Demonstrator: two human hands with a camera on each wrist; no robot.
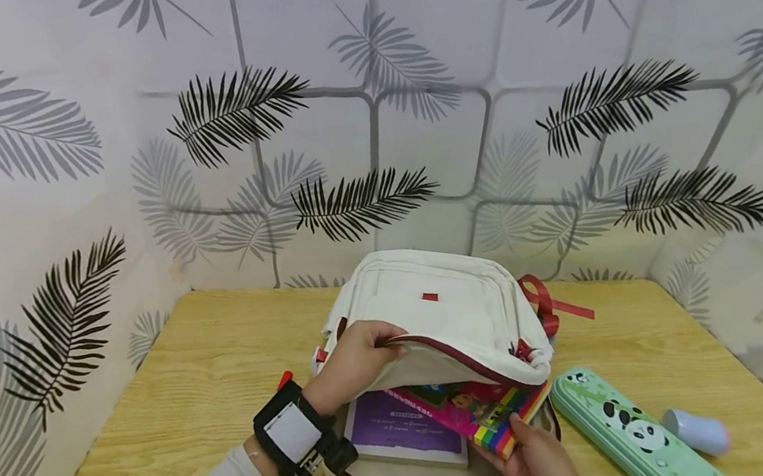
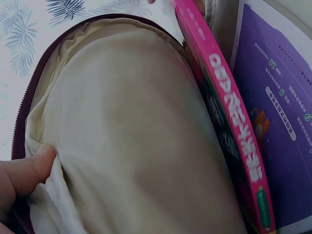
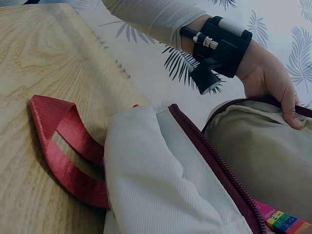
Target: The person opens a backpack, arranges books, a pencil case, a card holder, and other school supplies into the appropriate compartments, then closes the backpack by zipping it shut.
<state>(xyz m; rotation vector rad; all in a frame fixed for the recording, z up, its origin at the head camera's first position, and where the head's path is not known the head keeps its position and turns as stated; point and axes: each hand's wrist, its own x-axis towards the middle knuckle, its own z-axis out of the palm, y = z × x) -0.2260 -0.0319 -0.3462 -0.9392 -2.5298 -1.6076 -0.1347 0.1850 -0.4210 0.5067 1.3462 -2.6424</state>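
Note:
A white backpack (image 1: 395,292) with a dark red zipper lies opened on the table. At the raised flap's edge, my left hand (image 1: 350,362) pinches the fabric between thumb and fingers; the left wrist view shows the thumb (image 2: 43,163) on the beige lining. My right hand (image 1: 545,462) grips the corner of a bright pink book (image 1: 439,413) with rainbow stripes, which lies partly inside the bag under the flap. Beneath it in the bag rests a purple book (image 1: 398,434). The pink book's lettered spine (image 2: 239,117) stands between lining and purple cover in the left wrist view.
On the wooden table (image 1: 177,374), a green panda pencil case (image 1: 629,426) lies right of the bag, beside a pale blue cylindrical object (image 1: 694,431). Red straps (image 1: 539,302) stick out at the bag's right side, and a red strap loop (image 3: 63,161) lies on the table. A leaf-patterned wall stands behind.

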